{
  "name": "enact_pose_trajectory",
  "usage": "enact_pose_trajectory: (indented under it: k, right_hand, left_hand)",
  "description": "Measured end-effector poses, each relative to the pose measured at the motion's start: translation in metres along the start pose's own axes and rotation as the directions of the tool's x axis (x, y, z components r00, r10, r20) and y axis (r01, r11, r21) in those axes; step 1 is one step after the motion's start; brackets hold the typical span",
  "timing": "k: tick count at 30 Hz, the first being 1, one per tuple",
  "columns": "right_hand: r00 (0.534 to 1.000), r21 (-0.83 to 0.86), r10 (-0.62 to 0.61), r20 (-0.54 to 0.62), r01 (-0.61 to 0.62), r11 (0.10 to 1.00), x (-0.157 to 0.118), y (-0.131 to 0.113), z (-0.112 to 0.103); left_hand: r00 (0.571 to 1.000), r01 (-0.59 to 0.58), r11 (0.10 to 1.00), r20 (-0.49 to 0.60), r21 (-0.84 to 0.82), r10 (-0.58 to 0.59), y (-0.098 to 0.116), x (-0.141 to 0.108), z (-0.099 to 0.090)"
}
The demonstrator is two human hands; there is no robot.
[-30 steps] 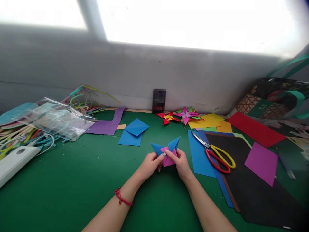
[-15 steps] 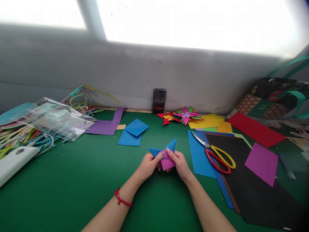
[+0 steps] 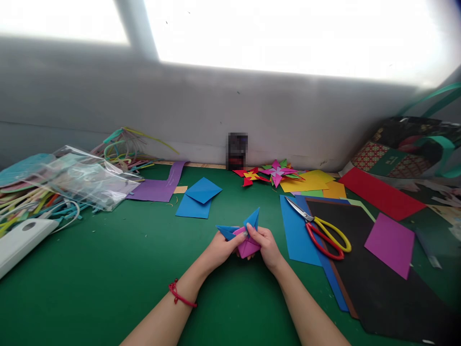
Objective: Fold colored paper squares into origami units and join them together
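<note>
Between both hands is a folded origami piece (image 3: 248, 248) of magenta and blue paper, held above the green table. Two blue points stick out of it, one to the left and one upward. My left hand (image 3: 224, 249) grips its left side, thumb pressed on the front. On the right side, my right hand (image 3: 265, 245) pinches it with the thumb near the base of the upper blue point. The other fingers are mostly hidden behind the paper. Blue paper squares (image 3: 203, 190) lie just beyond my left hand.
Scissors (image 3: 317, 228) with red and yellow handles rest on blue and black sheets (image 3: 374, 274) at the right. Folded paper stars (image 3: 276, 172) lie by the wall. A magenta square (image 3: 391, 245) is farther right. Clear plastic bags (image 3: 93, 178) and a white power strip (image 3: 27, 242) are at left.
Both hands and the origami piece have shifted slightly left and toward me. The left blue point has dropped a little and looks broader. Everything else stays in place.
</note>
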State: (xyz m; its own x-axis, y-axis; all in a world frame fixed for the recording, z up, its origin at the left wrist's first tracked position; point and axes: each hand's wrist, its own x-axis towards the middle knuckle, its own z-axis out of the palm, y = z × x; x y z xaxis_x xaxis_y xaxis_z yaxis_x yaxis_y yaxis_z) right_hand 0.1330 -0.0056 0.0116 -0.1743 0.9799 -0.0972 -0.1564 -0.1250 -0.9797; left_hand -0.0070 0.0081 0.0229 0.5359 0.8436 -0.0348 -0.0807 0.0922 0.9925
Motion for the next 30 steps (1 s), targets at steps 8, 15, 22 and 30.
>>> enact_pose_trajectory:
  k: [8,15,22,30]
  right_hand:
    - [0.998,-0.039,-0.042,-0.043,0.041,0.998,0.001,0.001,0.001]
    - [0.982,-0.058,-0.133,-0.137,0.126,0.99,0.003,0.0,-0.001]
    - [0.98,-0.048,-0.116,-0.16,0.109,0.993,0.004,0.0,0.001]
    - [0.979,-0.007,-0.084,-0.184,0.084,0.996,0.009,0.008,-0.007]
  left_hand:
    - [0.995,0.062,0.998,-0.078,0.022,-0.06,-0.006,0.0,-0.005]
    - [0.992,0.098,0.995,-0.081,0.019,-0.096,-0.012,0.001,-0.01]
    - [0.989,0.1,0.995,-0.11,0.018,-0.097,-0.013,0.001,-0.008]
    - [0.988,0.047,0.993,-0.141,-0.11,-0.063,-0.012,0.007,-0.008]
